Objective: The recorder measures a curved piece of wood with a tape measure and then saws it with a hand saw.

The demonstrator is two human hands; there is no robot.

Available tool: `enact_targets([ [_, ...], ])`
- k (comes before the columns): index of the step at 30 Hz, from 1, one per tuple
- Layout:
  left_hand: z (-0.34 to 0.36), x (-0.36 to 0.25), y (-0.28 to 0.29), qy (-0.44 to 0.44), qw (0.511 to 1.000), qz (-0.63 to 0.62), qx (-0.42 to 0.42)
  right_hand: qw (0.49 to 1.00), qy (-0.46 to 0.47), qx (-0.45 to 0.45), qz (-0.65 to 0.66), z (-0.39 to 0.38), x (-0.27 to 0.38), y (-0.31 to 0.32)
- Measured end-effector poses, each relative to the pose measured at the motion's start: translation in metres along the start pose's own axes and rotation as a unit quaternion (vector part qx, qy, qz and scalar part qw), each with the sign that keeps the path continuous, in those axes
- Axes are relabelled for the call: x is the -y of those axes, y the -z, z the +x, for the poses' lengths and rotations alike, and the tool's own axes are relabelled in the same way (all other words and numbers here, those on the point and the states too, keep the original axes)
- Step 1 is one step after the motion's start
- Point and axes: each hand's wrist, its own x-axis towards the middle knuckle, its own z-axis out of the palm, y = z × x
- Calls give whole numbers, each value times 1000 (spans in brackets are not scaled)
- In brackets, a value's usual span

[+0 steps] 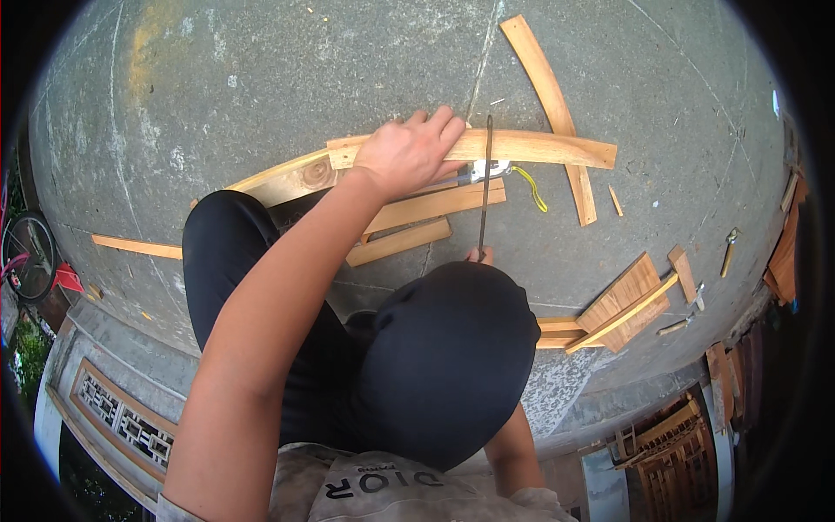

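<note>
While the left hand (411,150) bore down on the long curved plank (539,148), its fingers curled over the far edge and gripped the wood. A thin dark blade (486,193) crossed that plank to the right of the hand, running from far to near. At the blade's near end showed a little of the right hand (484,254); the black-clad knee (448,348) hid the rest, so whether those fingers were closed could not be told. The plank's right part lay across a slanting strip (539,74), and a white tape measure (490,170) with a yellow strap (532,189) sat just on its near side. Nearer lay two short boards (435,209), left of the blade, on the grey concrete floor (287,78).
</note>
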Motion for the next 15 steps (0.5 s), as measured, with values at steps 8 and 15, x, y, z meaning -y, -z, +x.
enact_targets([
  [8,-13,9,4,21,999,4,34,968,222,-64,100,2,96,20],
  [15,-13,8,4,21,999,30,10,998,-49,6,47,-56,-21,-12],
])
